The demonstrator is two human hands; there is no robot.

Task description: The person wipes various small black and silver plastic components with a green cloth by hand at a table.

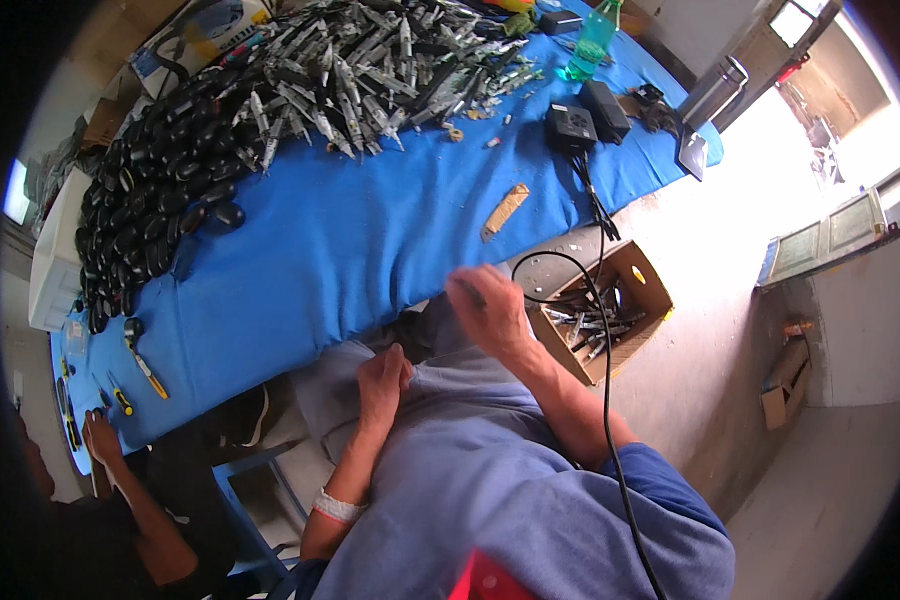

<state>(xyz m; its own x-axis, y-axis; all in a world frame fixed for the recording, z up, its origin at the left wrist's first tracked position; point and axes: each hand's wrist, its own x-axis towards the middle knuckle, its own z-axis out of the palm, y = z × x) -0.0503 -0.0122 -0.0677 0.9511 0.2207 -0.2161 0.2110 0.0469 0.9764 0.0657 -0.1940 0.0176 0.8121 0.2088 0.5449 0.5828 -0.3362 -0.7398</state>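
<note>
My left hand (382,381) rests on my lap with its fingers curled; whether anything lies inside them is hidden. My right hand (491,311) is raised in front of the table's near edge, blurred and half closed. A dark patch shows between its fingers, and I cannot tell whether it is an object. On the blue tablecloth (307,232) before me lies a strip wrapped in brown tape (506,208), with a grey tip. Farther back is a heap of slim grey-and-white device parts (352,75). A pile of black rounded plastic pieces (157,187) lies to its left.
An open cardboard box (649,315) with slim parts stands on the floor at right. A black cable (607,420) runs past my right arm. Black adapters (570,127), a green bottle (592,45) and a steel flask (712,90) are behind. A co-worker's hand (101,439) is near screwdrivers (122,397).
</note>
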